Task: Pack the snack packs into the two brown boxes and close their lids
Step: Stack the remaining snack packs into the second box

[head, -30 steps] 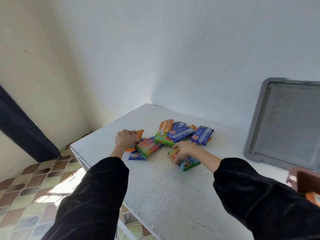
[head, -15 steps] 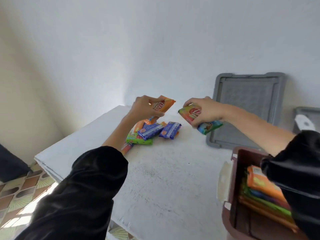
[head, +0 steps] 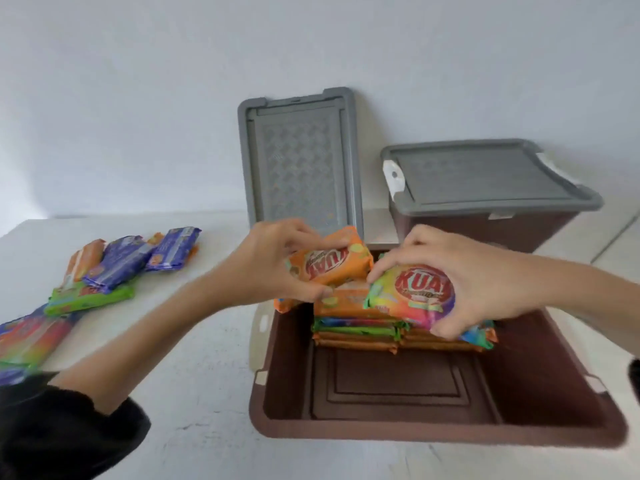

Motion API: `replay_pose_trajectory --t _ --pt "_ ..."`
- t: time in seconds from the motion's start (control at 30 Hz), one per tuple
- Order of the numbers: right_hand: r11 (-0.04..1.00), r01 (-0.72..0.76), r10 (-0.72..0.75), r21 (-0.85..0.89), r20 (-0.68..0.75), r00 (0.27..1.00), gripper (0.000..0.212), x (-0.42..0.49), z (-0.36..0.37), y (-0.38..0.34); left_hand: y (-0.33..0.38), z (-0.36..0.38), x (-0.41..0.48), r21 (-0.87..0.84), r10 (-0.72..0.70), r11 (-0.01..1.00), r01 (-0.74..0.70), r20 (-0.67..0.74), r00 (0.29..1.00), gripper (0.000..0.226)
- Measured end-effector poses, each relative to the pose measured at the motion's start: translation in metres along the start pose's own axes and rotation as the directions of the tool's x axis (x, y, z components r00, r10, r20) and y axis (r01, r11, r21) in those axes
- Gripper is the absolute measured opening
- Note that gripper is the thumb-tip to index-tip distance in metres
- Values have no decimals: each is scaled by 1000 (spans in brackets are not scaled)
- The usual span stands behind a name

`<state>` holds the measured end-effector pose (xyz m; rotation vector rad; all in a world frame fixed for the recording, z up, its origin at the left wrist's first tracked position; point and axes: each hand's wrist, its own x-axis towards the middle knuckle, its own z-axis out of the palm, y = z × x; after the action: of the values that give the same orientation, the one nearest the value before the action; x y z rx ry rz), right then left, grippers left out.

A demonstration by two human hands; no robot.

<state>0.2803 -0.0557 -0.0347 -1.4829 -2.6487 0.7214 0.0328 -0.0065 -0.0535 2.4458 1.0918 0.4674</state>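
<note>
I see the open brown box (head: 433,433) at the tabletop's front edge. An orange pack (head: 329,268) and a rainbow pack (head: 415,292) are just above its stacked packs (head: 356,332). The lidded brown box (head: 485,233) stands behind.

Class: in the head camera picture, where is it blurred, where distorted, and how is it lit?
Head view: loose packs at the left edge smear with blur; print on the orange pack in the left hand and multicoloured pack in the right hand is legible; the open box has a bowed rim; lighting soft, no glare.
</note>
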Motion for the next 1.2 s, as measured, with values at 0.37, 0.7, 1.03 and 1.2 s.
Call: replay_pose_trajectory --t 0.37,0.7,1.03,1.2 --pt "987 -12 56 -158 278 959 80 -29 77 40 28 84 -1 197 124 940 -277 561 819 65" --pt "941 121 25 -316 421 907 72 -14 88 32 43 109 14 472 59 697 -540 712 699 57" --pt "865 81 83 -495 300 950 61 -4 96 15 35 117 24 525 -25 482 -701 808 588 34" --pt "843 52 -36 -535 40 999 53 -4 103 24 32 117 21 575 -38 542 -613 745 666 46"
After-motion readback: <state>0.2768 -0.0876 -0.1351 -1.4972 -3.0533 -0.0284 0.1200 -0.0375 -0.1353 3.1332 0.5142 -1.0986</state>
